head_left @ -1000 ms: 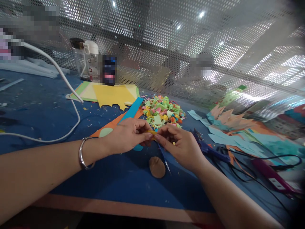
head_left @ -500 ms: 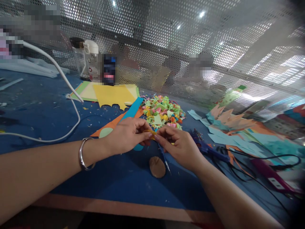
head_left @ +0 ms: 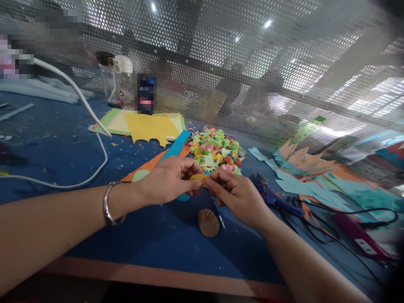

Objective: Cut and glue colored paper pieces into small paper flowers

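Note:
A small piece of yellow paper (head_left: 198, 179) is pinched between both my hands above the blue tabletop. My left hand (head_left: 172, 179), with a silver bangle at the wrist, grips its left side between thumb and fingers. On the paper's right end, my right hand (head_left: 235, 191) closes with thumb and forefinger. Below the hands lies a brown paper disc (head_left: 208, 223), and beside it a thin pointed metal tool (head_left: 222, 221), partly hidden by my right hand. Just beyond my fingers is a heap of small coloured paper pieces (head_left: 217, 147).
Blue strip (head_left: 176, 145) and orange paper (head_left: 151, 162) lie left of the heap, with a yellow sheet (head_left: 151, 126) behind. A white cable (head_left: 104, 155) loops at left. To the right are a blue glue gun (head_left: 280, 201), black cords and a purple power strip (head_left: 362, 237).
The yellow paper has turned and shows more of its flat face between my fingers. Both hands stay in nearly the same place, still pinching it.

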Demonstrator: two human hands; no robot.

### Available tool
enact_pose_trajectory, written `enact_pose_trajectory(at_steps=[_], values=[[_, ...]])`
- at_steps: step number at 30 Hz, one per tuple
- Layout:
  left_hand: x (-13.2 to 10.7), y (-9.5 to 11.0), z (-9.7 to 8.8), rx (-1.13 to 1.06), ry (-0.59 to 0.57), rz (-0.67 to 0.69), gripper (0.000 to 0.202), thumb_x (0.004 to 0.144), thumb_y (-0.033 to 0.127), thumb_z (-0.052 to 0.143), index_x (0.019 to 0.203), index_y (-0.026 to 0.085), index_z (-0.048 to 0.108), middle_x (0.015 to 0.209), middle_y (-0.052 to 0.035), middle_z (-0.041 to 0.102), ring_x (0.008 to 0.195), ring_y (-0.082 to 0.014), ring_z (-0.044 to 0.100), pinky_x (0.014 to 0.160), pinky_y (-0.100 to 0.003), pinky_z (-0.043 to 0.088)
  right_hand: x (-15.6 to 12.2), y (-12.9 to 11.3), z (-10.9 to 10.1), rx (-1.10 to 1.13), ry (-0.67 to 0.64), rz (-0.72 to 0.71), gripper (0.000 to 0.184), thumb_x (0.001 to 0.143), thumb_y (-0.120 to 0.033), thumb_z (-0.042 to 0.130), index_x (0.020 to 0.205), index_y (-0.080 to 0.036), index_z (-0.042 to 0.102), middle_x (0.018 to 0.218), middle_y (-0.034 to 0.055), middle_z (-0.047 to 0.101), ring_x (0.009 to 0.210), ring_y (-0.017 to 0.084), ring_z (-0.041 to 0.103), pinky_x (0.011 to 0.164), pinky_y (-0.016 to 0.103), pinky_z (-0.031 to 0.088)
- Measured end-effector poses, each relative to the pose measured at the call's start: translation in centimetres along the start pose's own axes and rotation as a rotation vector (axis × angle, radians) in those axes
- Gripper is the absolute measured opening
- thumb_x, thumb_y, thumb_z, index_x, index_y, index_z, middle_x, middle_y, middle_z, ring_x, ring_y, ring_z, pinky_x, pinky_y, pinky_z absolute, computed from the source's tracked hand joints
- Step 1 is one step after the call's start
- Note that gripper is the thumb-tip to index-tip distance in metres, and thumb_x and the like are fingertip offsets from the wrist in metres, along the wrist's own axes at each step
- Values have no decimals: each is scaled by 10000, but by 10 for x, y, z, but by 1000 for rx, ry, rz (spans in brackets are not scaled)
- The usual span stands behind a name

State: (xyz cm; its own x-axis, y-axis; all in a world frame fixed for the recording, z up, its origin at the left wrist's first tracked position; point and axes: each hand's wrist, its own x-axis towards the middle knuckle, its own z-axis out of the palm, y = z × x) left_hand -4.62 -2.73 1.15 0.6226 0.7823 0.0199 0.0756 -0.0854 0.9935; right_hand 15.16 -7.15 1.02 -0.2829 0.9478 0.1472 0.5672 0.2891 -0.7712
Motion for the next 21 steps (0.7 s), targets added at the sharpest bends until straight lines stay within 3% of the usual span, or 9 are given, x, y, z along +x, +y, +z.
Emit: enact_pose_trajectory(at_steps=[8,13,21], values=[[0,1,3,5,39,-5,192,780,318,735,840,171,625,693,-24,702,671,-152,680,645,-277,553,0,-1,-1,19,4,-19,324,960,-459,544,766,-200,559,657,-29,540,475,84,525,455,210,413],[2,-5,-2,2,6,17,208,760,241,736,928,184,625,769,-28,716,751,-166,703,715,-293,553,0,1,1,-7,-26,-21,294,970,-437,532,800,-201,573,641,-36,523,475,85,512,459,207,408],[0,-6,1,30,28,77,173,820,261,690,929,181,583,766,-29,697,729,-143,678,656,-256,526,-1,3,0,-47,-12,-52,234,953,-386,559,838,-195,629,669,-24,530,557,101,494,482,215,388]])
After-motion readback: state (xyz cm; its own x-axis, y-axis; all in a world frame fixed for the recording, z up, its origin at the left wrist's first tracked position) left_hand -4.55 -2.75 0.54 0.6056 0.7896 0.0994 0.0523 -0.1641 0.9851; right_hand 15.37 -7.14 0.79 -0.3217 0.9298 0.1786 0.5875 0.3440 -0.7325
